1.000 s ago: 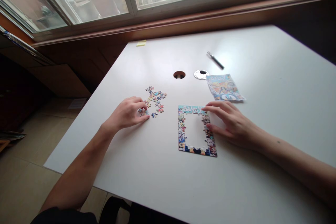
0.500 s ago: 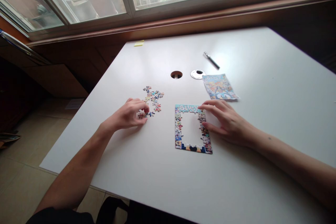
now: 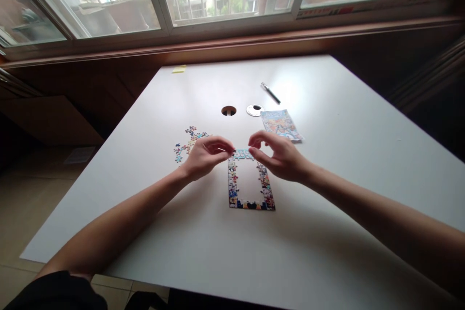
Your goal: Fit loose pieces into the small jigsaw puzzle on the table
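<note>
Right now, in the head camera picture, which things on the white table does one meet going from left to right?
Loose puzzle pieces → left hand → puzzle frame → right hand. The picture card, the pen and the round hole lie farther back, so I leave them out.

white table (image 3: 327,232), multicoloured puzzle frame (image 3: 234,189), black pen (image 3: 271,93)

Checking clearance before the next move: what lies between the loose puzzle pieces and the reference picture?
In the head view, both hands, left hand and right hand, hover there above the puzzle frame's top edge, between loose pieces and reference picture.
</note>
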A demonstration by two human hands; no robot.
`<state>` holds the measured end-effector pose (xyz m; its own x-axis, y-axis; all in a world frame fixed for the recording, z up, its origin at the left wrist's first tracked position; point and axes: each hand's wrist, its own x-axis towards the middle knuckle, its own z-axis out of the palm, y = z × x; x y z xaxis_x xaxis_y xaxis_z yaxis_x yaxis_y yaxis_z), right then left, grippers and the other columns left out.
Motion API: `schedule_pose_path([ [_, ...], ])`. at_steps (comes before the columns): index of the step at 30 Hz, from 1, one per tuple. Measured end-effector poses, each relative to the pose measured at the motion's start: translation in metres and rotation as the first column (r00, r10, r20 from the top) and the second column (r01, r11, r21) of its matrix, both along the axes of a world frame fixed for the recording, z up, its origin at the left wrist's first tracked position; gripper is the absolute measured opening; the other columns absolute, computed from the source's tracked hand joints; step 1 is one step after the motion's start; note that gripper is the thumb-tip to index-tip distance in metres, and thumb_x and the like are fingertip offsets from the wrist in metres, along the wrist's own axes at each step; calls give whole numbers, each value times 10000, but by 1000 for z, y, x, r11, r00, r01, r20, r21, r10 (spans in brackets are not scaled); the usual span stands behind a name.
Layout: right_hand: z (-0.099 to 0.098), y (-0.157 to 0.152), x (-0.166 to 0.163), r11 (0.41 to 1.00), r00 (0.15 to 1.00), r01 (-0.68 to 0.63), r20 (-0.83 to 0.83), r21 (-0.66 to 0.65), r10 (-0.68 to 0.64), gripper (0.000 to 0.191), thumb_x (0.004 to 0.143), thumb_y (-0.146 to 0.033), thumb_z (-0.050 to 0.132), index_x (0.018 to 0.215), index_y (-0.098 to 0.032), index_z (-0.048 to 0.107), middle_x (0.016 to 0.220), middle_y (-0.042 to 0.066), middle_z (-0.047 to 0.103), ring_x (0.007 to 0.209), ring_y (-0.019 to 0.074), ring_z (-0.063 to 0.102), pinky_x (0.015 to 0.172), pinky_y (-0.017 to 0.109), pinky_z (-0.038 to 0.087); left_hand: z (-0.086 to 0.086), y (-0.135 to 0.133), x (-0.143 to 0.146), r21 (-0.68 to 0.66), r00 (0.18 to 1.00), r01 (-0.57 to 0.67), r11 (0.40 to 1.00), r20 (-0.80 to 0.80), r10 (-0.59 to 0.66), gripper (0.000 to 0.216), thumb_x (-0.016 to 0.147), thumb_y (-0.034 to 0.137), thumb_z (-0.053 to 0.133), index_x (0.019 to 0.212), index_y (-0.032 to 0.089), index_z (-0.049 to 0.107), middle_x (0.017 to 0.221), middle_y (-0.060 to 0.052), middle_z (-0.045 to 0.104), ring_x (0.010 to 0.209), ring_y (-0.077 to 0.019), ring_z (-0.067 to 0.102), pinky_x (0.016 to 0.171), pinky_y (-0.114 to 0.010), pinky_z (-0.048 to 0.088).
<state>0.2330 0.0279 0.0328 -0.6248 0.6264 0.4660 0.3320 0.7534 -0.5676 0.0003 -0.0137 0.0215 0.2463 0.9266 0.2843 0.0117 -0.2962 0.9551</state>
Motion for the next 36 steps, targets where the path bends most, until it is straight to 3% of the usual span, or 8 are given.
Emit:
schedule_pose_path([
  [4, -19, 3, -17, 992, 991, 15, -135, 123, 2, 61, 900, -231, 602, 934, -213, 555, 801, 16, 614, 752, 183, 572, 746, 360, 456, -14, 0, 15, -33, 985, -103, 994, 136, 107, 229, 805, 192, 759, 1034, 192, 747, 907, -44, 698, 818, -133, 688, 769, -272, 613],
  [8, -35, 1, -16, 974, 994, -78, -57, 213, 92, 168, 854, -233, 687, 971, -225, 567, 844, 17, 654, 799, 199, 588, 783, 377, 455, -21, -8, 15, 3, 988, -102, 995, 115, 101, 131, 805, 208, 773, 930, 169, 772, 948, -65, 717, 857, -159, 713, 806, -295, 630],
  [13, -30, 0, -13, 982, 985, -18, -166, 190, 50, 107, 889, -202, 676, 962, -229, 602, 811, 22, 667, 752, 186, 593, 731, 357, 490, -21, -11, 15, -129, 986, -128, 983, 94, 141, 244, 761, 286, 825, 948, 156, 737, 885, -66, 767, 795, -198, 751, 759, -347, 665],
  [25, -26, 2, -12, 994, 975, -17, -217, 108, 41, 28, 890, -185, 660, 891, -212, 668, 799, 44, 676, 732, 184, 621, 681, 347, 523, -23, -9, 13, -116, 994, -99, 988, 38, 104, 249, 783, 303, 806, 945, 140, 711, 859, -70, 759, 770, -188, 745, 765, -346, 650],
  [29, -26, 3, -10, 993, 985, -10, -168, 116, 29, 53, 879, -177, 654, 861, -226, 667, 774, 28, 687, 730, 190, 597, 692, 359, 513, -20, -7, 9, 74, 975, -161, 984, -140, 170, 267, 819, 300, 760, 1033, 162, 681, 957, -77, 723, 840, -168, 702, 760, -318, 611],
  [32, -27, 5, -7, 995, 997, 3, -75, 96, 4, 74, 859, -168, 653, 830, -236, 660, 767, 20, 682, 753, 205, 575, 723, 376, 501, -15, -6, 3, 347, 879, -230, 910, -327, 347, 190, 849, 234, 686, 1029, 193, 644, 966, -57, 689, 859, -165, 642, 786, -338, 559],
  [34, -28, 7, -5, 997, 1000, -6, -29, 78, 8, 78, 842, -163, 655, 808, -233, 654, 751, 19, 665, 751, 207, 556, 724, 372, 494, -13, -5, 0, 459, 810, -198, 866, -422, 408, 79, 866, 175, 614, 937, 202, 636, 920, -40, 680, 878, -176, 619, 858, -372, 521],
  [36, -29, 9, -4, 997, 1000, -21, 2, 68, 21, 80, 831, -156, 655, 792, -227, 652, 737, 19, 650, 747, 205, 542, 723, 364, 486, -13, -5, -2, 489, 760, -138, 861, -505, 409, 83, 867, 150, 578, 899, 204, 633, 920, -37, 676, 918, -190, 603, 914, -391, 484],
])
